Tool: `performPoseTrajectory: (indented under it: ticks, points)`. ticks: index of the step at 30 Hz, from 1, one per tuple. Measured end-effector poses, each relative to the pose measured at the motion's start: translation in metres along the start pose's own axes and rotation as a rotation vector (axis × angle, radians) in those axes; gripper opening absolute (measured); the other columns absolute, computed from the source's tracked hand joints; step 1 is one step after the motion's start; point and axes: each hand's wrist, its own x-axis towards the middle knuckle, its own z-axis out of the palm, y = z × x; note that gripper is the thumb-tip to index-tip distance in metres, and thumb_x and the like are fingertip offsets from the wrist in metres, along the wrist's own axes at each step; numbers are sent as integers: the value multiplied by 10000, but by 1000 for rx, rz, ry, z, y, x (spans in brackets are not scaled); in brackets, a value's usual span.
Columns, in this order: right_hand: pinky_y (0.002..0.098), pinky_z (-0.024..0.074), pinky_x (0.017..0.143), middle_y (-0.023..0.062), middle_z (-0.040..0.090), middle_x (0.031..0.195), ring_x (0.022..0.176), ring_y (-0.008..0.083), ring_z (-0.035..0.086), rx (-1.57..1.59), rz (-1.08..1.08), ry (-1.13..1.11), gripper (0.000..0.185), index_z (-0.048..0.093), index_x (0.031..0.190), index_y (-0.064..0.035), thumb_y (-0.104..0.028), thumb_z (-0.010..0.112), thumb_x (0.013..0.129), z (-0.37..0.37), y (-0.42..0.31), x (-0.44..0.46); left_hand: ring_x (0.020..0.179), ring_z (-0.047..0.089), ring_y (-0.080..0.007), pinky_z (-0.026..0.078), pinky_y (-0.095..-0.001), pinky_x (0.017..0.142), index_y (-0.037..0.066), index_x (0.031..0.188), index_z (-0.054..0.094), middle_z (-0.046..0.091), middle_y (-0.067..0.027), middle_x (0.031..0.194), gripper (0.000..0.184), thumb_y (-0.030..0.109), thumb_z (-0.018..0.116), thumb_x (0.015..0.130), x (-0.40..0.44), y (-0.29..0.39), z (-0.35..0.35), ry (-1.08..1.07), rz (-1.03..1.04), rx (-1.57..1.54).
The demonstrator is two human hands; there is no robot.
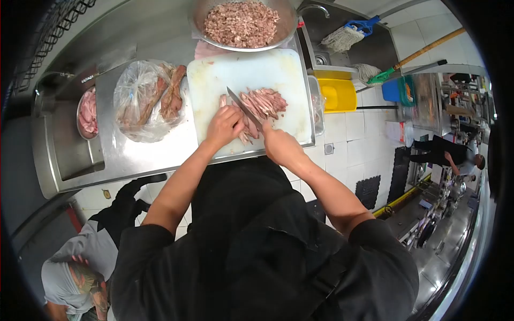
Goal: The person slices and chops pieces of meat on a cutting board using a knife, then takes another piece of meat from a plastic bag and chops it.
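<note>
My right hand point(281, 145) grips a kitchen knife point(242, 105), its blade pointing to the far left across the white cutting board point(206, 85). Cut strips of pinkish meat point(267, 101) lie in a pile right of the blade. With fingers curled, my left hand point(225, 126) presses on more meat strips point(248, 131) to the left of the knife. Part of that meat is hidden under the fingers.
Beyond the board stands a metal bowl point(201, 31) of chopped meat. A plastic bag point(131, 99) with large meat pieces lies left, near a bowl of raw meat point(88, 113) in a sink. A yellow tub point(338, 95) is at right. Other people are behind left and far right.
</note>
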Motion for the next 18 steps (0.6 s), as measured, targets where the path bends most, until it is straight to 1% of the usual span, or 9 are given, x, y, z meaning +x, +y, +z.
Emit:
performPoseTrajectory:
  ticks: [2,4,6,8,10,12,14,16,18]
  points:
    - [598,534,743,323,688,867,808,500,686,-34,-1,-13,220,453,1128,23,-48,480,922,8,-5,-7,912,639,-290,533,-392,838,8,883,688,674,-108,942,130,28,728,762,-2,2,-1,-1,-8,-15]
    - [601,534,753,320,691,872,817,497,690,-27,75,76,209,452,1117,13,-42,466,916,31,-6,5,909,639,-291,532,-393,837,7,878,687,675,-108,940,126,28,727,761,3,-1,3,21,-12,-17]
    - [602,532,751,318,692,871,818,497,690,-1,60,89,210,449,1118,12,-45,463,916,52,3,22,920,640,-292,531,-396,841,13,884,691,677,-107,948,126,33,728,765,-1,-1,3,25,-1,-14]
    - [603,531,750,316,693,870,819,497,689,36,40,119,210,445,1118,12,-47,460,916,49,7,30,936,636,-298,521,-404,858,18,895,692,679,-105,957,126,31,717,772,-7,-6,4,10,-15,-59]
    - [599,530,744,312,694,865,817,495,690,13,21,48,227,443,1128,21,-48,468,913,31,12,31,951,632,-304,511,-412,874,22,906,694,680,-104,966,128,29,706,779,1,-7,1,6,-23,-102]
    - [599,529,745,310,694,865,820,497,689,-8,41,48,226,443,1125,22,-48,470,912,16,7,25,958,635,-295,497,-424,900,36,908,700,683,-92,969,131,32,708,778,-3,-2,-1,39,8,-50]
    - [599,528,746,307,694,864,823,498,688,-25,68,47,225,443,1123,23,-48,472,912,5,0,16,959,636,-292,491,-427,909,34,906,699,682,-93,968,132,32,710,775,-9,1,-2,21,-5,-21]
    - [596,530,753,302,695,866,833,501,687,-10,45,56,237,443,1134,25,-40,473,909,3,-5,10,959,636,-289,485,-430,917,31,904,697,681,-95,966,133,32,712,772,-4,2,-2,7,-14,17]
    - [593,531,753,302,696,868,837,501,687,0,9,79,228,445,1131,24,-39,465,913,5,-6,-5,950,635,-291,495,-420,904,21,904,695,681,-99,962,137,33,713,769,-4,3,0,38,21,33]
